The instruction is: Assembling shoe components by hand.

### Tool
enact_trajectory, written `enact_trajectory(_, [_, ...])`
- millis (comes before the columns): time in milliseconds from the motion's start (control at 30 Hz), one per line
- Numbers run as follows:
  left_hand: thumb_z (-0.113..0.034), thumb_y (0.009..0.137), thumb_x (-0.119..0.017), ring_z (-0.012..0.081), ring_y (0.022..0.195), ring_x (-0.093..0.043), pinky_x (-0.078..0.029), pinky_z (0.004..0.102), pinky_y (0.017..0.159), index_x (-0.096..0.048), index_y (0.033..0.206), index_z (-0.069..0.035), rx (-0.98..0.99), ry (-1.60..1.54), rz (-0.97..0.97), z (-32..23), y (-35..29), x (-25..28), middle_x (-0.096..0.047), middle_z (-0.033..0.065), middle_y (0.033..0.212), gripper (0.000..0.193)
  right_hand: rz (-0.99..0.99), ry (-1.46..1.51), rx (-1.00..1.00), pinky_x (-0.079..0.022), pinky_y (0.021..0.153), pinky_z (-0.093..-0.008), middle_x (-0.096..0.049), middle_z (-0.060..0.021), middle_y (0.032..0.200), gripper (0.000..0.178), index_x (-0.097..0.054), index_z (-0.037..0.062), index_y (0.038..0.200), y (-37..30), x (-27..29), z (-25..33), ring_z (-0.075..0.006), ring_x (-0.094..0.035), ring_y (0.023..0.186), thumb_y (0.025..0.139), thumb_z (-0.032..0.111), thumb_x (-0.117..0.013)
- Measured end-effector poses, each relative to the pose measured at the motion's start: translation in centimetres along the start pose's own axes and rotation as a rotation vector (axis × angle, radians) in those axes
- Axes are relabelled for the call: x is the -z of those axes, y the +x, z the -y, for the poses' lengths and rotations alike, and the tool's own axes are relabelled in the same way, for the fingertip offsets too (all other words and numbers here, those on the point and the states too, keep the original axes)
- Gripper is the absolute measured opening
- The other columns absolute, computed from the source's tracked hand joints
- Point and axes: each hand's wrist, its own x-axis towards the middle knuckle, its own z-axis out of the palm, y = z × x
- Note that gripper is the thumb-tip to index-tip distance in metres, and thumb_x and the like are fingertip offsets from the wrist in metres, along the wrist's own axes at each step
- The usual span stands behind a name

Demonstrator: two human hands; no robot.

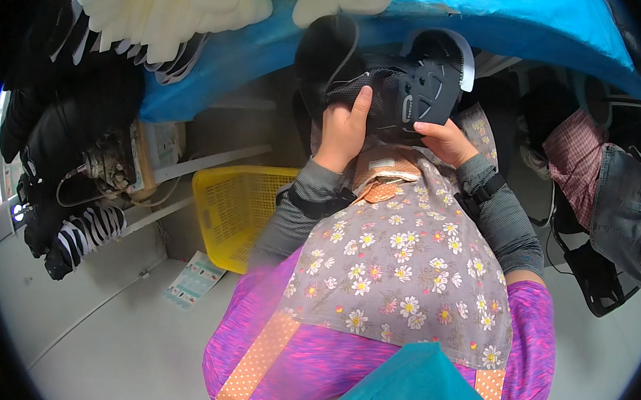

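A black shoe upper point(376, 92), with mesh on one side and a dark grey patterned panel on the other, is held up between both hands below the table edge. Its rounded black part point(323, 55) rises at the left. At the right, a curved part point(465, 61) has a white edge. Whether this is one upper or two lying together, I cannot tell. My left hand point(344, 131) grips the mesh side, thumb on top and fingers hidden behind. With its thumb on the lower edge of the grey panel, my right hand point(447, 142) is closed on the other side.
Stacked cream-white foam pieces point(170, 11) lie on the blue-covered table point(526, 25). Dark shoe parts point(174, 67) hang over its left edge. A yellow basket point(223, 215) stands on the floor, near a printed sheet point(194, 280). Another person's denim-clad leg point(621, 206) is at right.
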Motion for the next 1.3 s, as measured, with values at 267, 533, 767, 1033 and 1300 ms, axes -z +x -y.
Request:
enact_trajectory(267, [-0.021, 0.087, -0.067, 0.0319, 0.063, -0.064, -0.05, 0.0377, 0.056, -0.072, 0.087, -0.004, -0.683, 0.501, -0.244, -1.5, -1.4, 0.3, -0.067, 0.0127, 0.073, 0.018, -0.023, -0.055, 0.119, -0.039, 0.106, -0.0354, -0.056, -0.0048, 0.129, 0.056, -0.051, 0.0057, 0.134, 0.0, 0.0, -0.2, -0.0196, -0.052, 0.12, 0.084, 0.016, -0.073])
enact_trajectory(533, [-0.007, 0.084, -0.07, 0.0274, 0.082, -0.065, -0.049, 0.0333, 0.072, -0.068, 0.098, 0.003, -0.67, 0.025, 0.039, -2.4, -1.6, 2.0, -0.068, 0.0163, 0.091, 0.017, -0.062, -0.026, 0.089, -0.038, 0.105, -0.0356, -0.059, -0.0052, 0.127, 0.051, -0.054, 0.006, 0.132, 0.0, 0.8, -0.7, -0.02, -0.053, 0.119, 0.086, 0.02, -0.07])
enact_trajectory(767, [-0.01, 0.098, -0.053, 0.0298, 0.061, -0.053, -0.042, 0.0342, 0.057, -0.055, 0.089, 0.001, -0.544, 0.368, -0.14, -1.3, -2.1, 3.7, -0.053, 0.0152, 0.07, 0.014, -0.043, -0.031, 0.112, -0.039, 0.105, -0.0353, -0.06, -0.0049, 0.126, 0.049, -0.055, 0.0063, 0.131, 0.2, 1.1, -0.7, -0.0196, -0.054, 0.118, 0.087, 0.021, -0.069])
enact_trajectory(1033, [-0.015, 0.099, -0.057, 0.0049, 0.072, -0.047, -0.038, 0.0207, 0.066, -0.06, 0.098, -0.001, -0.285, -0.222, -0.134, -2.4, -1.1, 2.8, -0.054, -0.0029, 0.08, 0.014, -0.043, 0.074, 0.076, -0.039, 0.104, -0.0358, -0.06, -0.0051, 0.126, 0.047, -0.054, 0.0059, 0.132, 0.1, 1.0, -0.4, -0.0197, -0.054, 0.118, 0.088, 0.02, -0.066])
enact_trajectory(1300, [-0.021, 0.099, -0.053, 0.0052, 0.082, -0.044, -0.037, 0.0213, 0.073, -0.054, 0.103, -0.002, 0.015, -0.532, 0.192, 5.2, -3.1, 4.3, -0.052, -0.0023, 0.09, 0.019, -0.057, 0.098, 0.093, -0.041, 0.101, -0.0359, -0.061, -0.0054, 0.125, 0.041, -0.057, 0.0057, 0.128, 0.9, 1.6, -1.0, -0.0197, -0.056, 0.116, 0.09, 0.018, -0.064])
